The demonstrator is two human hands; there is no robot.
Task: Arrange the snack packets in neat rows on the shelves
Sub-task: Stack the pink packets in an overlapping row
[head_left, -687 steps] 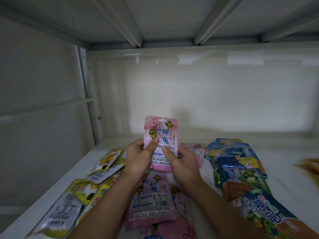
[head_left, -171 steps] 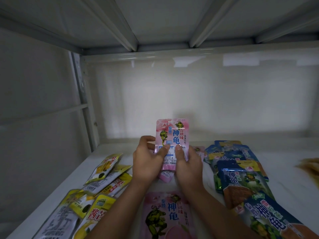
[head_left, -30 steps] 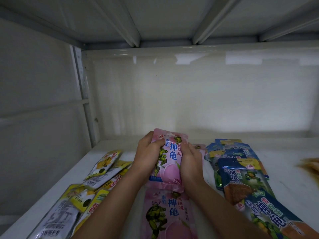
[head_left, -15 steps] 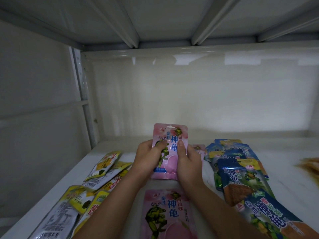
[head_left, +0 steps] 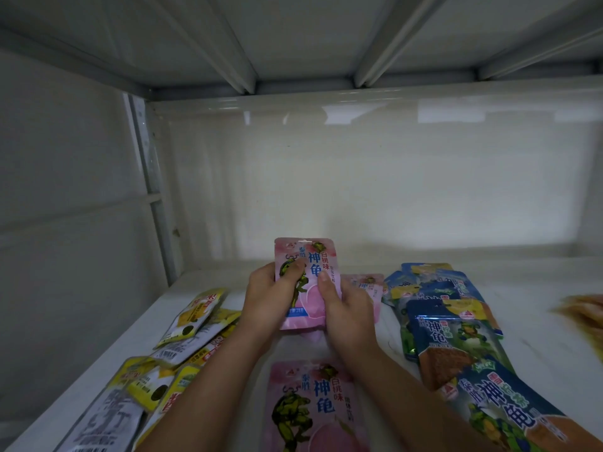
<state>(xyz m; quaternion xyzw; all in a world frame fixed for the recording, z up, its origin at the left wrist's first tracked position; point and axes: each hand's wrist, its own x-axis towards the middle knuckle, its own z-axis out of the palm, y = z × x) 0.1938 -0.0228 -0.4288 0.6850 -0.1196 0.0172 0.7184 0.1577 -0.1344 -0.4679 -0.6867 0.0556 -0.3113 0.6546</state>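
A pink snack packet (head_left: pixel 310 265) with a turtle print stands upright above the white shelf (head_left: pixel 538 321), front side facing me. My left hand (head_left: pixel 270 298) grips its left edge with the thumb on its face. My right hand (head_left: pixel 346 308) grips its right edge, thumb on the front. Another pink packet (head_left: pixel 313 406) lies flat on the shelf just below my wrists. A third pink packet (head_left: pixel 368 285) shows partly behind my right hand.
Yellow packets (head_left: pixel 192 318) lie overlapping in a row along the left. Blue packets (head_left: pixel 450 324) lie in an overlapping row on the right. A tan packet (head_left: pixel 584 311) sits at the far right edge. The shelf's back wall and upper shelf close in the space.
The pink packet between my hands has been straightened from a crumpled, tilted pose to upright and lifted slightly. The packets on the shelf have not moved.
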